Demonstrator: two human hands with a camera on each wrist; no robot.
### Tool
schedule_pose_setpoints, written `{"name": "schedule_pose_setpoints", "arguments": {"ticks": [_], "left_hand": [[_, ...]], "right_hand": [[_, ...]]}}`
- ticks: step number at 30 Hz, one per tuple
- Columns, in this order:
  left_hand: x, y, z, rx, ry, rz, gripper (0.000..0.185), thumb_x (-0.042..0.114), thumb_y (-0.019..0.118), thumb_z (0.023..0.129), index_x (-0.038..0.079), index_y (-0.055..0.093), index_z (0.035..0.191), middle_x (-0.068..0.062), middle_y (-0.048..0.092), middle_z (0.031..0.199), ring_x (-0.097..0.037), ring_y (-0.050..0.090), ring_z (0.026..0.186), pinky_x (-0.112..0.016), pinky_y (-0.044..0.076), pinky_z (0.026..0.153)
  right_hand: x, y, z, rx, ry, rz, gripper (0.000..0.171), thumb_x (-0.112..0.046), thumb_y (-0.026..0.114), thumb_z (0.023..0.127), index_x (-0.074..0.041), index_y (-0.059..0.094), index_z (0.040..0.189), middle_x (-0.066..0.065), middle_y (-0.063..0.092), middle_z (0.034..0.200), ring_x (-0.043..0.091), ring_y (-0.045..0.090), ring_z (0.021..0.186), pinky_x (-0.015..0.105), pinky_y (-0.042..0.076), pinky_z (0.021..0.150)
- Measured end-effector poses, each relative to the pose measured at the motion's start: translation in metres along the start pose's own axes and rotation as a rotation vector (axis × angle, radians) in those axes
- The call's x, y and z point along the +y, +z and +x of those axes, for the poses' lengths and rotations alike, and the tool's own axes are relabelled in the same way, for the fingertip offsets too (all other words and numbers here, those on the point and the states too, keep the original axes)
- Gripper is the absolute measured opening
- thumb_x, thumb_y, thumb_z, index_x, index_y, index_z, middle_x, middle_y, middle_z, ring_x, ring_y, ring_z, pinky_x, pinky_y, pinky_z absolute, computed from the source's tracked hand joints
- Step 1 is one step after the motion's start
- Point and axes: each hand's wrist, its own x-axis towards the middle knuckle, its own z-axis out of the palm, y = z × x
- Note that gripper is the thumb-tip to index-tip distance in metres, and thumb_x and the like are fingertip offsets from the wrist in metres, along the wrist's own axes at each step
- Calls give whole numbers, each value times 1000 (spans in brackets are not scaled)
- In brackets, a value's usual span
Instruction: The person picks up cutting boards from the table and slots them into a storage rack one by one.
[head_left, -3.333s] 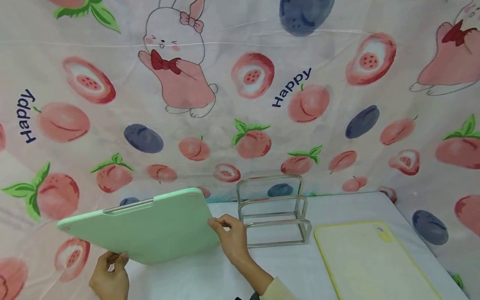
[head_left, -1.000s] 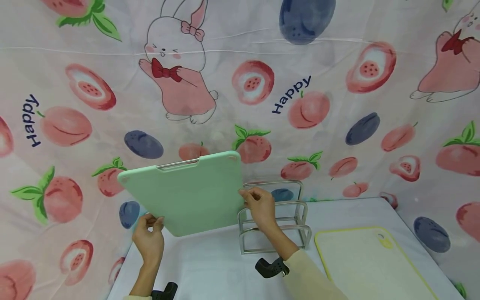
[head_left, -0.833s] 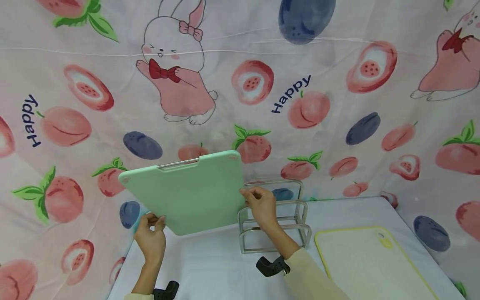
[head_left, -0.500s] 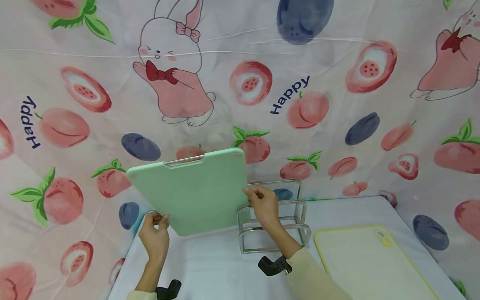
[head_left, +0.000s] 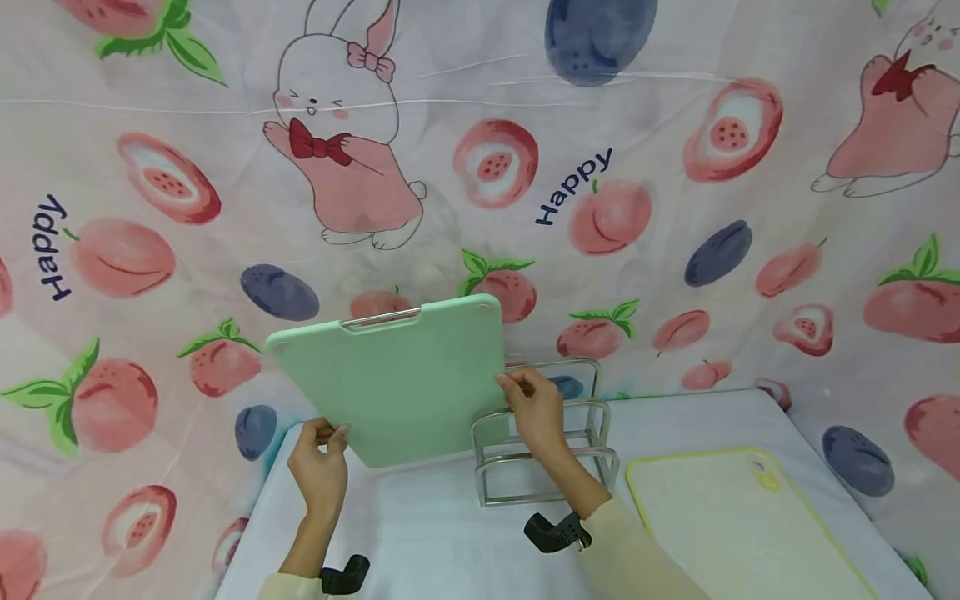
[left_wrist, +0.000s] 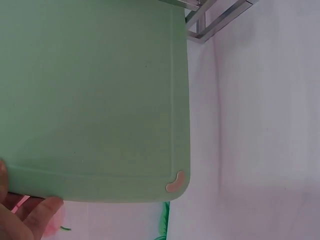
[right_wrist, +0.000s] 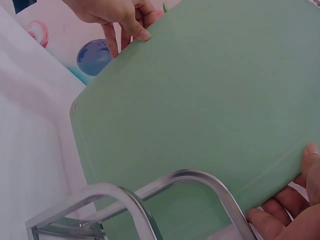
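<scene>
Wristbands: black camera mounts sit on both wrists at the near edge of the tabletop [head_left: 420,533].
Left hand: left hand [head_left: 321,467] pinches the lower left edge of the green cutting board [head_left: 397,379], thumb on the near face, fingers behind it.
Right hand: right hand [head_left: 534,410] grips the board's right edge, fingers curled round it, directly over the metal rack [head_left: 551,454].
Board: held clear of the tabletop, tilted, its slotted handle end up and away toward the curtain; its long axis runs from the low left corner to the high far edge.
Key relation: the rack's wire loops lie just right of and below the board's lower right corner; the right hand is the nearer one to the slots.
Yellow board: yellow cutting board [head_left: 738,525] lies flat, right of the rack.
Backdrop: fruit-and-rabbit curtain [head_left: 675,167] hangs behind.
</scene>
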Motion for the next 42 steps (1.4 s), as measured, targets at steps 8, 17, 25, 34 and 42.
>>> {"name": "schedule_pose_setpoints", "arguments": {"ticks": [8,17,25,34,42], "left_hand": [[3,5,-1,-25,-4,-7,12,-5,71,82,-6,63,91,-13,63,74,-4,53,64,-10,46,56],[9,11,1,-56,-15,-38,13,-4,71,83,-6,67,94,-14,64,76,-10,55,66,-10,48,58],[13,18,0,-44,-43,-47,13,-2,73,82,-7,67,93,-14,65,75,-10,54,67,-10,48,57],[16,26,0,-48,-13,-50,12,-2,73,81,-6,67,91,-13,65,74,-12,55,64,-11,47,55],[16,34,-1,-48,-8,-60,12,-4,74,81,-7,67,91,-15,65,73,-22,58,64,-10,47,55]], "right_hand": [[3,-9,0,-9,-51,-34,22,-25,66,91,-4,67,86,17,65,74,32,64,69,28,52,59],[10,-17,3,-10,-75,-9,26,-26,64,91,0,65,88,19,63,80,39,64,79,40,57,70],[10,-23,5,22,-70,-25,24,-24,65,91,-1,65,85,17,64,77,38,64,75,40,57,67],[12,-29,8,38,-39,-34,23,-24,66,91,-1,66,87,21,63,79,38,63,70,36,57,63],[13,-37,12,31,-30,-63,28,-29,65,91,-1,67,89,16,64,82,33,65,77,35,57,67]]}}
